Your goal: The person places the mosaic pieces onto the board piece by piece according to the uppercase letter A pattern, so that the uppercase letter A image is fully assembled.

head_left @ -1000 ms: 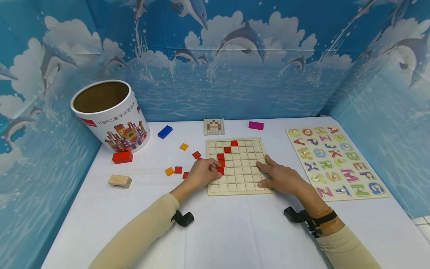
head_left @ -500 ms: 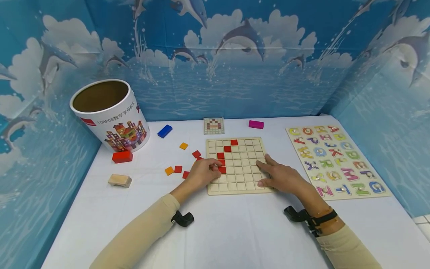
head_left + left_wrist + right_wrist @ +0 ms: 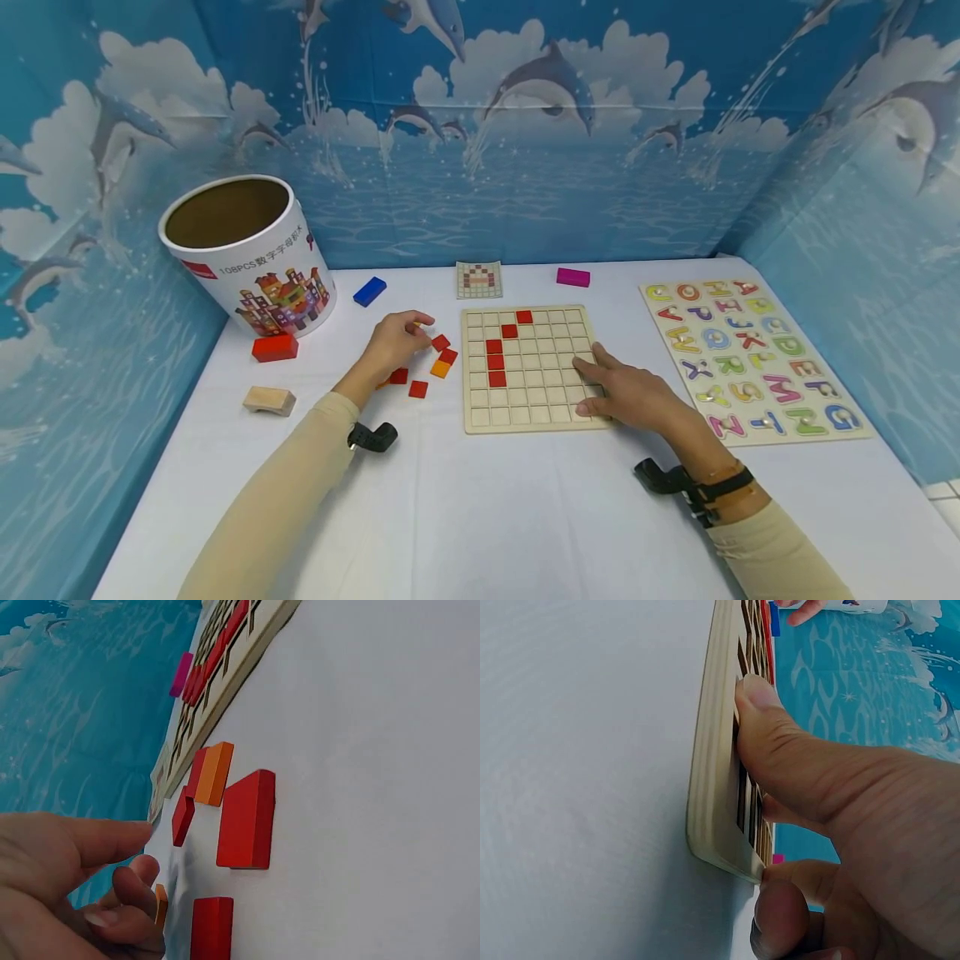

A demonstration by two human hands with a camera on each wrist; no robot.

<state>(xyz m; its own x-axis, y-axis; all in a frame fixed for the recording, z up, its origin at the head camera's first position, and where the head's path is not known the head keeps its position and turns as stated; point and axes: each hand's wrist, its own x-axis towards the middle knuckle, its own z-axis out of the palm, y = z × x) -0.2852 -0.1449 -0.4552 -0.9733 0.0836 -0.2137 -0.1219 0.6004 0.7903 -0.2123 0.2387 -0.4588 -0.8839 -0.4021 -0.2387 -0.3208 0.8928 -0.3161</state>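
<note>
In the head view my left hand (image 3: 393, 343) hovers over the loose square tiles left of the grid board. Its index finger points out in the left wrist view, the thumb and other fingers are bent, and no tile shows between them. A red tile (image 3: 247, 821), an orange tile (image 3: 216, 774) and several others lie close by. My right hand (image 3: 633, 396) rests on the right side of the wooden grid board (image 3: 536, 400); thumb and index finger are spread on its top. Several red tiles, including one red tile (image 3: 496, 362), sit in the board's cells.
A small pattern card (image 3: 478, 281) lies behind the board. A magenta block (image 3: 573, 277), blue block (image 3: 370, 291), red block (image 3: 275, 347) and wooden arch block (image 3: 269, 401) stand around. At left is a large bucket (image 3: 251, 275), at right a letter board (image 3: 750, 358).
My left hand has left the board's red tile column and moved left and back to the loose tiles, uncovering an orange tile. My right hand stays put.
</note>
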